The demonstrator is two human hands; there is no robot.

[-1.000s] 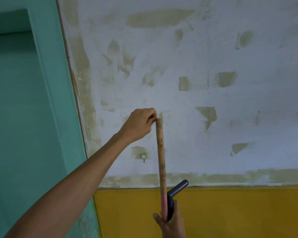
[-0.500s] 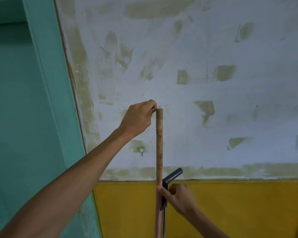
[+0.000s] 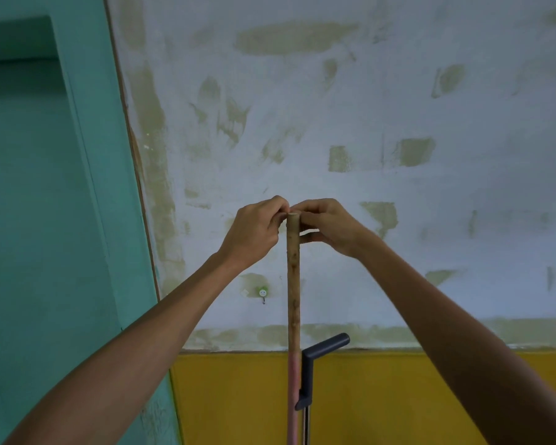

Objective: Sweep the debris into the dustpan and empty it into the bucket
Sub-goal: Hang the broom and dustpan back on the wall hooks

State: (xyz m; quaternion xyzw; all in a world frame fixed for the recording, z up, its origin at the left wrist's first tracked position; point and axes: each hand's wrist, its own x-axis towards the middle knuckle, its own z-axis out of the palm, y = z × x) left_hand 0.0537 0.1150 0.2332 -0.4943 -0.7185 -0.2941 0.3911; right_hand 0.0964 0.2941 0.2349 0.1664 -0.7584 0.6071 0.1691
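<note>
Standing upright at centre frame, stick (image 3: 293, 284) rises from the lower edge with its top pinched from both sides, left hand (image 3: 254, 231) on the left and right hand (image 3: 329, 228) on the right, fingers curled narrow around the tip, probably to steady it against the patched wall (image 3: 398, 91) or fix something there, which cannot be told. Both forearms reach up from the lower corners, wrists raised, elbows out of view. Dustpan handle (image 3: 315, 364), dark and angled, stands just beside the stick, unheld, lower centre; debris and bucket not shown.
</note>
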